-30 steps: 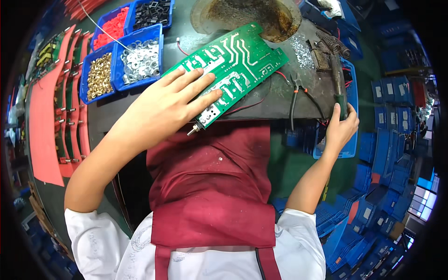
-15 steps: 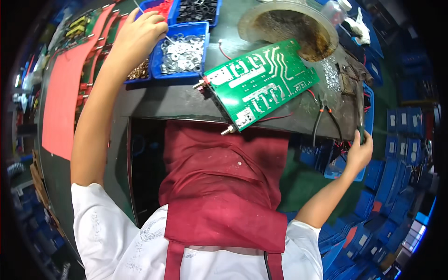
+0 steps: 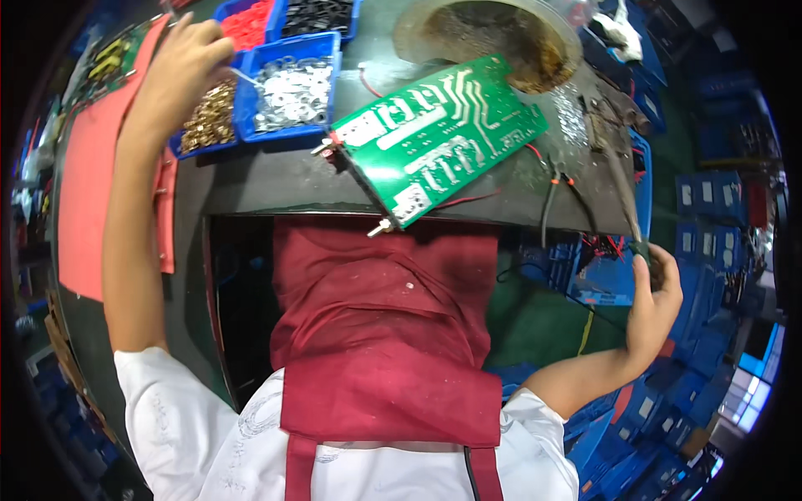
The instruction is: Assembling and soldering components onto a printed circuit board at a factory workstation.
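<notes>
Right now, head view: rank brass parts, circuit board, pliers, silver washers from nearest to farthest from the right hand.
From the right hand:
1. Pliers: to its upper left
2. Circuit board: left of the pliers
3. Silver washers: upper left of the board
4. Brass parts: left of the washers

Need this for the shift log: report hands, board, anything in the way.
Left hand by the blue bins, grip unclear. Right hand gripping soldering iron. Green circuit board on bench, solder side up, untouched. Pliers lie between board and right hand.
</notes>
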{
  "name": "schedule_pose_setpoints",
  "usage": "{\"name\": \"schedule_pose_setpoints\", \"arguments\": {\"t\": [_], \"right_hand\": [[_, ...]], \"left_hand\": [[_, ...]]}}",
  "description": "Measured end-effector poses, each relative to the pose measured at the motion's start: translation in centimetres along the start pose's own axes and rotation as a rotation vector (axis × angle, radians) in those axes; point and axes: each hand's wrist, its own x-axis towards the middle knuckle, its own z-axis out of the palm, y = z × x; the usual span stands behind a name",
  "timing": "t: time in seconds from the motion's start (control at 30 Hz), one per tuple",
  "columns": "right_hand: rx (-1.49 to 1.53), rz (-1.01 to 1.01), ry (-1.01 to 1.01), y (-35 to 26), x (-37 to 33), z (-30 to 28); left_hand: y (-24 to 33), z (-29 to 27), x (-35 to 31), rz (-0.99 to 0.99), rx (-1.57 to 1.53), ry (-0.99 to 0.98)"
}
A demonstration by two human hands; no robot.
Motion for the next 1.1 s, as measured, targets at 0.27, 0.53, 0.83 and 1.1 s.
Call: {"name": "schedule_pose_setpoints", "arguments": {"t": [0.27, 0.53, 0.83, 1.1], "right_hand": [[0.149, -0.083, -0.329, -2.4, 0.7, 1.3], [0.127, -0.177, -0.552, -4.7, 2.9, 2.7], [0.019, -0.198, -0.617, -5.9, 3.5, 3.0], [0.057, -0.19, -0.659, -7.0, 4.0, 2.9]], "left_hand": [[9.5, -6.3, 1.4, -0.036, -0.569, 0.168], [15.3, -5.0, 2.8, 0.085, -0.556, 0.229], [15.1, -4.4, 2.3, 0.116, -0.571, 0.243], [14.9, -4.2, 2.0, 0.109, -0.575, 0.225]]}}
